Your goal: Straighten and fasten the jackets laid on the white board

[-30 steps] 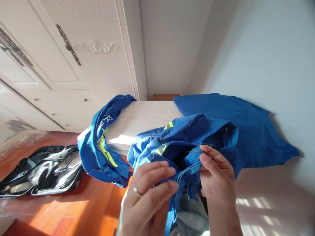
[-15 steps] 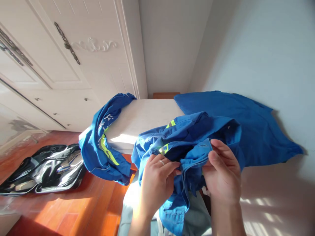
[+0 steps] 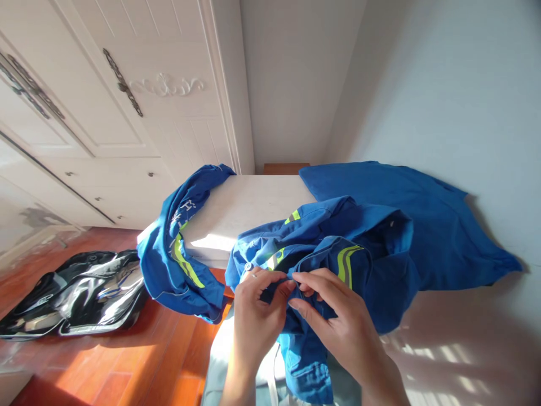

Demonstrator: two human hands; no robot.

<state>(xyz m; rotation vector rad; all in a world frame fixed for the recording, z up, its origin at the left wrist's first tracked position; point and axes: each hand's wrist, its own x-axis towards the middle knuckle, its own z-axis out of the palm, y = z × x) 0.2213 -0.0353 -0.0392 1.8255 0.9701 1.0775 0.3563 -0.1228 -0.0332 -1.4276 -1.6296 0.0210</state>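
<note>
A blue work jacket (image 3: 316, 217) with yellow-and-grey reflective strips lies bunched across the middle, partly on the white surface and partly hanging toward my lap. My left hand (image 3: 260, 307), a ring on one finger, pinches the jacket's front edge between thumb and forefinger. Close beside it, the fingertips of my right hand (image 3: 344, 321) grip the same edge. What lies between the fingertips is mostly hidden. A round button (image 3: 248, 267) shows on the cloth just above my left hand.
Another blue garment (image 3: 181, 248) with yellow strips drapes over the left end of the white tabletop (image 3: 257, 197). Plain blue cloth (image 3: 401, 192) spreads to the right against the wall. An open black suitcase (image 3: 76, 293) lies on the wooden floor; a white wardrobe (image 3: 169, 129) stands behind.
My right hand has moved left to meet my left hand at the jacket's edge. The front flap has turned, and a reflective strip now shows above my right hand.
</note>
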